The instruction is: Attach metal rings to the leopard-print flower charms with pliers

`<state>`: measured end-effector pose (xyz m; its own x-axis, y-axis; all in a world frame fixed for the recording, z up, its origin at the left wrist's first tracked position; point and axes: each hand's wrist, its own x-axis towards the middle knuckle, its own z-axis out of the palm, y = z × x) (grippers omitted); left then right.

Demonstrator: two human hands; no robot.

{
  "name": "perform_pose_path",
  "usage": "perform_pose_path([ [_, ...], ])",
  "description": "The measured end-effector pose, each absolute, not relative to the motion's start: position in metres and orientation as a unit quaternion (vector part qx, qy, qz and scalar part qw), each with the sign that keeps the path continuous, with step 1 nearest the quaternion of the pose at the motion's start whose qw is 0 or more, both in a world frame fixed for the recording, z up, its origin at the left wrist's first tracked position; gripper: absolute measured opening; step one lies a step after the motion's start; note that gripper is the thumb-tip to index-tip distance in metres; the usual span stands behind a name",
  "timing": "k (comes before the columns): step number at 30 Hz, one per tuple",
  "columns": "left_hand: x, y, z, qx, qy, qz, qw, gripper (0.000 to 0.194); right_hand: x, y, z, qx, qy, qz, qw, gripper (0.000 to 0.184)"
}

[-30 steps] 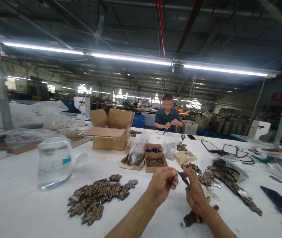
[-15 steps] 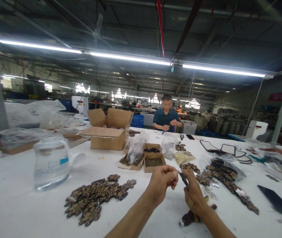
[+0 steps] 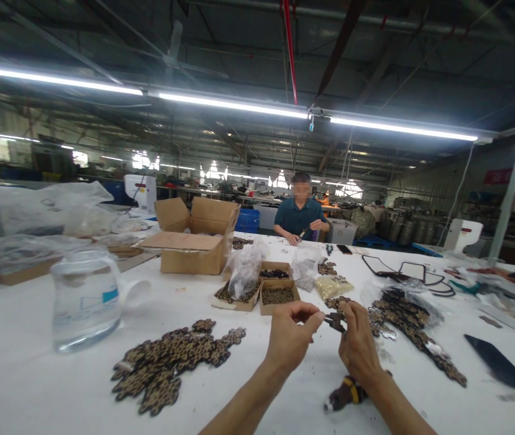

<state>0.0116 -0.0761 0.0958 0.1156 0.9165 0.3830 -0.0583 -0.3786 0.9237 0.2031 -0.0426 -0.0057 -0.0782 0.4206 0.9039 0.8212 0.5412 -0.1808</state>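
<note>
My left hand is closed in a pinch in front of the small boxes; what sits between thumb and forefinger is too small to make out. Dark-jawed pliers are gripped in my right hand, their jaws pointing left at my left fingertips. Below that hand lies a brown tool handle with a yellow band, partly covered by my wrist. To the left spreads a pile of leopard-print flower-shaped pieces. Another leopard-print pile lies to the right.
Small boxes of studs stand beyond my hands, near a bag of pale beads. A water jug and a large open carton stand left. A dark flat sheet lies right. Across the table sits a co-worker.
The pliers have turned so their jaws now show side-on, pointing left. My two hands are slightly farther apart. The co-worker's one hand has dropped toward the table. The view has shifted a little.
</note>
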Motion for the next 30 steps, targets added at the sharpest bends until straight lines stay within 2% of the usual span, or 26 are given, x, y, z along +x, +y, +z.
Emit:
perform_pose_path([
  [10, 0.004, -0.06, 0.085, 0.602, 0.394, 0.572, 0.395, 0.023, 0.205, -0.042, -0.006, -0.475, -0.685, -0.277, 0.478, 0.074],
  [24, 0.002, -0.062, 0.088, 0.626, 0.379, 0.576, 0.365, 0.019, 0.207, -0.043, -0.006, -0.479, -0.685, -0.254, 0.487, 0.074],
  [30, 0.006, -0.061, 0.086, 0.604, 0.363, 0.6, 0.38, 0.025, 0.208, -0.042, -0.005, -0.488, -0.676, -0.259, 0.487, 0.075],
])
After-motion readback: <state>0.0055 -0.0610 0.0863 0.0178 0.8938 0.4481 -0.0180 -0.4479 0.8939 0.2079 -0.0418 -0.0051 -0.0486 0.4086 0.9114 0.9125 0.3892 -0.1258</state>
